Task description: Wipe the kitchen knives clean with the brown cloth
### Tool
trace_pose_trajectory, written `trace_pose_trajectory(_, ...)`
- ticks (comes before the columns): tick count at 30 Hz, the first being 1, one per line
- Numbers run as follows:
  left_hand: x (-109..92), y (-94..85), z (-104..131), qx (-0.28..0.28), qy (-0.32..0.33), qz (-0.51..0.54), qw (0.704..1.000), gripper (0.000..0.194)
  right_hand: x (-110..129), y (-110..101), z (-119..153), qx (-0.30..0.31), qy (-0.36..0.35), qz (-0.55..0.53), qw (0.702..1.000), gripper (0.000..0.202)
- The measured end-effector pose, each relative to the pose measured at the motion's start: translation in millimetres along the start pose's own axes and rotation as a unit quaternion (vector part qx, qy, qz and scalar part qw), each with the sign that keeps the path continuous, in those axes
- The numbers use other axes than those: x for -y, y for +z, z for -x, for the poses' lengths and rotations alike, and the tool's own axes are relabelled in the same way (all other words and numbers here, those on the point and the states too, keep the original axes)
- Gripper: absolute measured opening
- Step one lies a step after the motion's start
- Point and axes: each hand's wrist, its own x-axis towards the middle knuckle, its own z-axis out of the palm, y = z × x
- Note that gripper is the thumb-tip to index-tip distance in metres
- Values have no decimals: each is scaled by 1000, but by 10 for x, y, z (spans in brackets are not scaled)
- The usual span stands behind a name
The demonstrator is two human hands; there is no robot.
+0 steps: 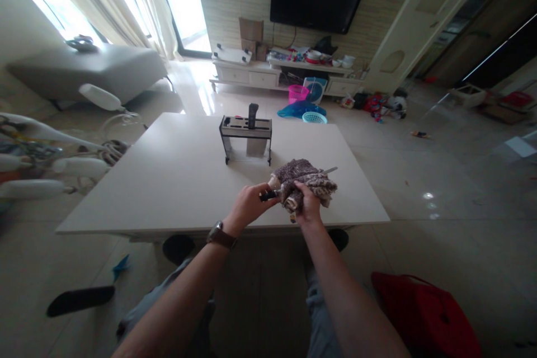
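Note:
My left hand point(250, 201), a watch on its wrist, is closed round the black handle of a knife point(269, 196). The knife's narrow metal tip sticks out past the far right side of a fluffy grey-brown cloth point(300, 173). That bunched cloth is gripped by my right hand point(309, 204), thumb on top, and it hides most of the blade. Both hands are above the near edge of the white table point(168, 179). Beyond them stands a knife holder point(246, 127) with a black handle upright in its top.
A pale blue basket point(314, 117) and a blue plastic bag point(301, 109) lie past the table's far edge. Farther back are a pink basket point(297, 92) and a low cabinet point(264, 78). White chairs point(79, 166) stand at left; a red bag point(423, 313) lies at lower right.

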Motion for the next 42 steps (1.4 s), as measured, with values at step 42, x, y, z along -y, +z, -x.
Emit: trace_pose_trajectory(42,-89,-15,80,6,-2,-51,999,5,-237,18,183,29,69,56,996,41)
